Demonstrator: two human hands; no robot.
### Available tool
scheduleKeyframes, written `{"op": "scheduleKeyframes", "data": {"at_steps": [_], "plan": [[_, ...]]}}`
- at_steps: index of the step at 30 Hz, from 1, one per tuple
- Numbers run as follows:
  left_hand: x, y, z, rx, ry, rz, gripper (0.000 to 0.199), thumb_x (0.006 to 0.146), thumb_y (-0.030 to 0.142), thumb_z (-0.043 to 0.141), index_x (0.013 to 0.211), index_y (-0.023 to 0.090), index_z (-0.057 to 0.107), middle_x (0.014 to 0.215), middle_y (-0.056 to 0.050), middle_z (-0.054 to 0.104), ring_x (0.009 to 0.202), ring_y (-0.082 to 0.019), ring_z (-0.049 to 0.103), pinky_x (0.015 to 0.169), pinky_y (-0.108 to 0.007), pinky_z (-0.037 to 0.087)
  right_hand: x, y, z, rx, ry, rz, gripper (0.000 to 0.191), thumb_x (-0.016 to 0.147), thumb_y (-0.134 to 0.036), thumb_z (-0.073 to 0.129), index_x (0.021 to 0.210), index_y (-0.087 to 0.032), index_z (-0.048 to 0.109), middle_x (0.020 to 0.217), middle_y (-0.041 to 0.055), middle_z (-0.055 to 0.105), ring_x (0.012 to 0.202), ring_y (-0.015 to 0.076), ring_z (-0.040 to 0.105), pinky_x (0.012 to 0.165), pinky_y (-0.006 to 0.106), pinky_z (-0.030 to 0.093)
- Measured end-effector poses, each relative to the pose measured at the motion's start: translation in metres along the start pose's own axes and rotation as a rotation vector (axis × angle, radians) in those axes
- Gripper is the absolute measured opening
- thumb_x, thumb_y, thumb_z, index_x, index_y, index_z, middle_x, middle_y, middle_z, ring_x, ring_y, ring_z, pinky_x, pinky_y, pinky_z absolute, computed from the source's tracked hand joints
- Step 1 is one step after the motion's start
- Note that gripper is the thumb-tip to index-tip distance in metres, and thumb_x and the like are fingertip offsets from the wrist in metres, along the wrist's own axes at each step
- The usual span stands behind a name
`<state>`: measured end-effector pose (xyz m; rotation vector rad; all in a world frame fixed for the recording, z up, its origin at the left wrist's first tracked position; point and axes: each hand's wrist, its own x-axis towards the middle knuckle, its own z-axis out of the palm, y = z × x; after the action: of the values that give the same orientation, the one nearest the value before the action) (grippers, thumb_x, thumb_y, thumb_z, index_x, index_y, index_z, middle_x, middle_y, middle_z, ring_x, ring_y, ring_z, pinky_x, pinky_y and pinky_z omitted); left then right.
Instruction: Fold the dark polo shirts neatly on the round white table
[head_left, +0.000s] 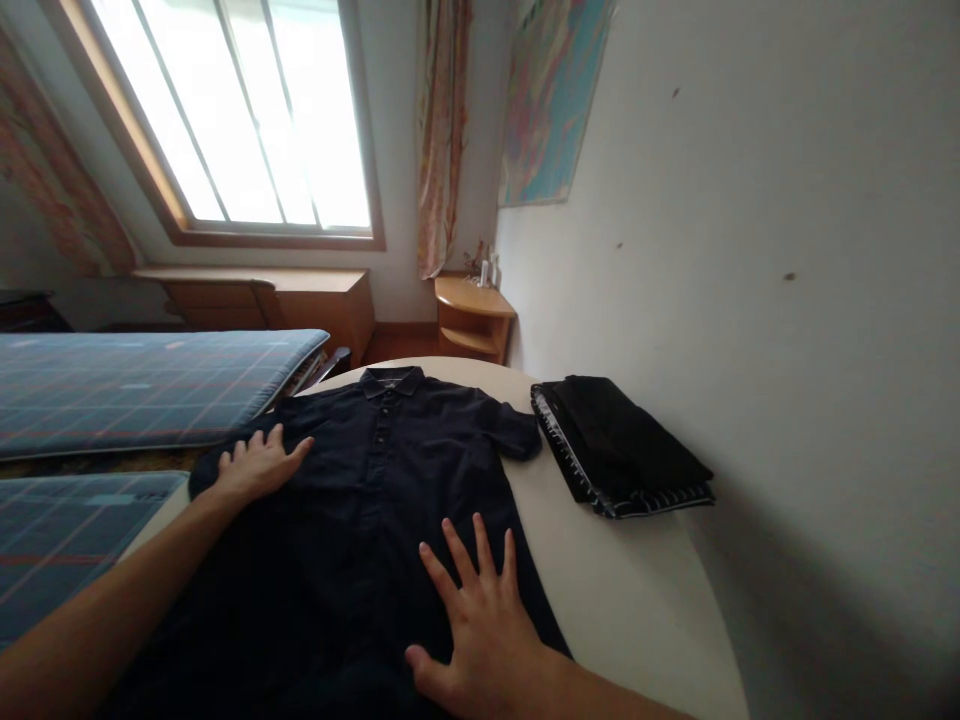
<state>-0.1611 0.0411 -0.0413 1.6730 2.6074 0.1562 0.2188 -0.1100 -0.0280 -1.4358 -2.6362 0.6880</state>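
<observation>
across the tabletop: a dark shirt lies front up, collar just inside the curved far edge, body running down toward the near edge; laid lengthwise like this, presumably, so that its whole front is within reach.
sleeves: one spreads toward the left edge, the other toward the right edge, seemingly drawn out so they do not bunch under the body.
folded pile: black and striped cloth at the right edge, near the wall, just beside one sleeve; probably set there to leave the middle for the shirt.
left hand: palm down below the shoulder, toward the left edge; fingers loosely parted, thumb out, gripping nothing, appearing to rest on the cloth, perhaps to steady it.
right hand: over the lower front, nearer the right edge; fingers fanned wide, holding nothing; whether they press the fabric or hover just above, one cannot tell.
</observation>
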Motion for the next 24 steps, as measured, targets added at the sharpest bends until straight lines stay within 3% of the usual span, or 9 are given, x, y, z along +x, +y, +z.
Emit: {"op": "scheduleKeyframes", "data": {"at_steps": [4, 7, 10, 15, 19, 20, 24], "plan": [[-0.017, 0.069, 0.011, 0.019, 0.149, 0.307, 0.075, 0.095, 0.056, 0.034, 0.151, 0.006, 0.039, 0.156, -0.023, 0.036, 0.146, -0.038, 0.03, 0.115, -0.052, 0.028, 0.001, -0.021, 0.001, 0.088, -0.092, -0.03, 0.093, 0.084, -0.074, 0.048, 0.16, -0.031, 0.016, 0.164, 0.0097, -0.008, 0.146, 0.0488, -0.017, 0.106, 0.079, -0.013], [-0.034, 0.125, 0.024, -0.059, 0.133, 0.518, 0.069, 0.097, 0.053, 0.037, 0.153, 0.012, 0.037, 0.16, -0.017, 0.032, 0.15, -0.032, 0.024, 0.118, -0.047, 0.027, 0.004, -0.03, 0.0, 0.113, -0.132, -0.041, 0.097, 0.081, -0.079, 0.047, 0.16, -0.03, 0.017, 0.165, 0.0107, -0.005, 0.145, 0.0491, -0.018, 0.106, 0.079, -0.013], [-0.042, 0.155, 0.034, -0.102, 0.058, 0.535, 0.067, 0.098, 0.055, 0.036, 0.156, 0.023, 0.032, 0.163, -0.012, 0.028, 0.151, -0.035, 0.021, 0.117, -0.057, 0.023, 0.008, -0.03, -0.003, 0.099, -0.109, -0.06, 0.095, 0.083, -0.08, 0.044, 0.16, -0.03, 0.02, 0.167, 0.0128, 0.008, 0.149, 0.0464, -0.008, 0.111, 0.076, -0.008], [-0.037, 0.155, 0.04, -0.05, 0.034, 0.46, 0.069, 0.096, 0.063, 0.033, 0.155, 0.027, 0.035, 0.164, -0.012, 0.025, 0.15, -0.042, 0.015, 0.114, -0.066, 0.018, 0.043, -0.002, -0.024, -0.023, 0.159, 0.027, 0.081, 0.09, -0.073, 0.043, 0.155, -0.028, 0.032, 0.158, 0.014, 0.037, 0.145, 0.0364, 0.029, 0.119, 0.057, 0.018], [-0.03, 0.148, 0.04, -0.031, 0.044, 0.412, 0.072, 0.095, 0.065, 0.031, 0.156, 0.026, 0.032, 0.164, -0.014, 0.023, 0.15, -0.044, 0.015, 0.114, -0.067, 0.018, 0.097, 0.046, -0.049, -0.151, 0.399, 0.187, 0.069, 0.097, -0.059, 0.041, 0.157, -0.026, 0.029, 0.161, 0.0122, 0.029, 0.145, 0.0309, 0.03, 0.117, 0.046, 0.025], [-0.03, 0.147, 0.04, -0.031, 0.047, 0.412, 0.073, 0.095, 0.066, 0.031, 0.156, 0.027, 0.032, 0.164, -0.014, 0.023, 0.15, -0.044, 0.015, 0.114, -0.067, 0.018, 0.11, 0.059, -0.054, -0.151, 0.415, 0.229, 0.068, 0.098, -0.059, 0.038, 0.157, -0.026, 0.03, 0.163, 0.012, 0.027, 0.146, 0.0304, 0.029, 0.117, 0.045, 0.024], [-0.031, 0.148, 0.039, -0.044, 0.068, 0.448, 0.07, 0.094, 0.067, 0.035, 0.155, 0.032, 0.036, 0.163, -0.011, 0.027, 0.149, -0.044, 0.017, 0.115, -0.065, 0.016, 0.144, 0.103, -0.068, -0.073, 0.281, 0.373, 0.068, 0.101, -0.062, 0.021, 0.152, -0.023, 0.04, 0.161, 0.0122, 0.031, 0.148, 0.0339, 0.025, 0.117, 0.048, 0.019]]}}
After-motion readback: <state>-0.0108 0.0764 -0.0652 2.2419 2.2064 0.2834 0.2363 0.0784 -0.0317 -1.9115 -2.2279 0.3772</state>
